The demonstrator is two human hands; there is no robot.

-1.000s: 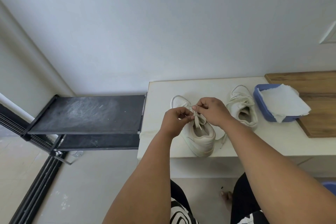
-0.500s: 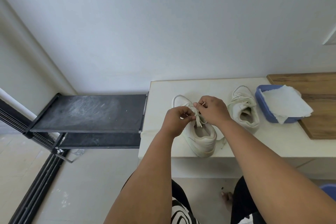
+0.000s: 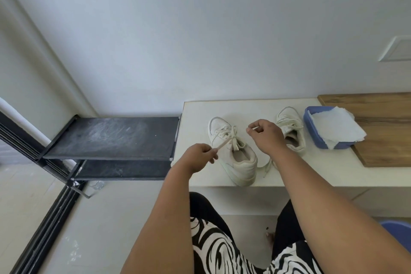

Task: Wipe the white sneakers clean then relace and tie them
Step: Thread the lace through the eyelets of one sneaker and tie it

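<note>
Two white sneakers stand on a pale bench (image 3: 300, 171). The nearer sneaker (image 3: 233, 151) points away from me, its lace (image 3: 232, 138) crossed over the tongue in a loose knot. My left hand (image 3: 198, 158) pinches one lace end and holds it taut toward the lower left. My right hand (image 3: 265, 134) is raised to the right of that sneaker with fingers curled, thumb and forefinger pinched together; the lace in it is hard to make out. The second sneaker (image 3: 291, 127) sits behind my right hand, partly hidden.
A blue tub (image 3: 315, 133) with white paper towels (image 3: 335, 127) sits at the right, beside a wooden board (image 3: 382, 131). A black two-tier rack (image 3: 111, 138) stands left of the bench. My knees are under the front edge.
Both hands were together over the sneaker's tongue. They have now drawn apart, left hand down-left and right hand up-right, pulling the lace outward.
</note>
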